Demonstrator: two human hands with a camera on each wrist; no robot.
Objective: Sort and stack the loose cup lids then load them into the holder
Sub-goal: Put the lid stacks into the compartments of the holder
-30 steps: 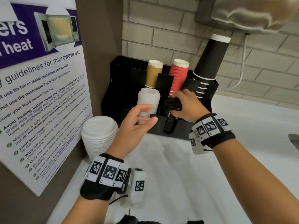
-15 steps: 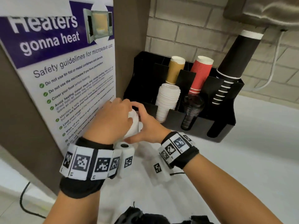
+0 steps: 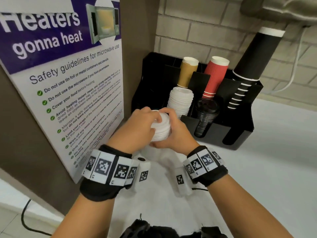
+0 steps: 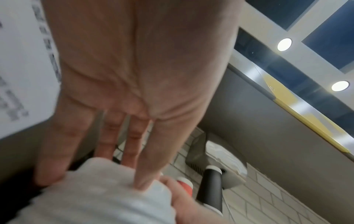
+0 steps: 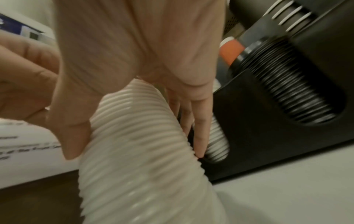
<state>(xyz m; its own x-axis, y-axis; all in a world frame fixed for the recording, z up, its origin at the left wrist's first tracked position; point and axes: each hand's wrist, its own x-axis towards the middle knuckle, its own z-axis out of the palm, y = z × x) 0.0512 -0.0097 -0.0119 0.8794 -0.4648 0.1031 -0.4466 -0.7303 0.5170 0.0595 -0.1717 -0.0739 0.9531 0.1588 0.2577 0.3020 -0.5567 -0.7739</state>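
Observation:
A stack of loose white lids (image 3: pixel 161 130) is held between both hands, just left of and in front of the black holder (image 3: pixel 240 136). My left hand (image 3: pixel 153 117) curls over the stack's top and left side. My right hand (image 3: pixel 169 120) grips it from the right and below, thumb and fingers round the ribbed stack (image 5: pixel 138 151). In the left wrist view my fingertips rest on the stack (image 4: pixel 99 195). The holder carries a white lid stack (image 3: pixel 180 102) and a black lid stack (image 3: pixel 206 115).
Tan cups (image 3: pixel 187 71), red cups (image 3: pixel 215 76) and tall black cups (image 3: pixel 253 57) stand in the holder's back slots. A safety poster (image 3: pixel 68 83) on a brown panel stands close at the left. White counter (image 3: pixel 257 177) stretches to the right. A brick wall is behind.
My right hand left the black lids in the holder and my left hand closed. Both moved left to the loose white lid stack and now hold it nearer the holder.

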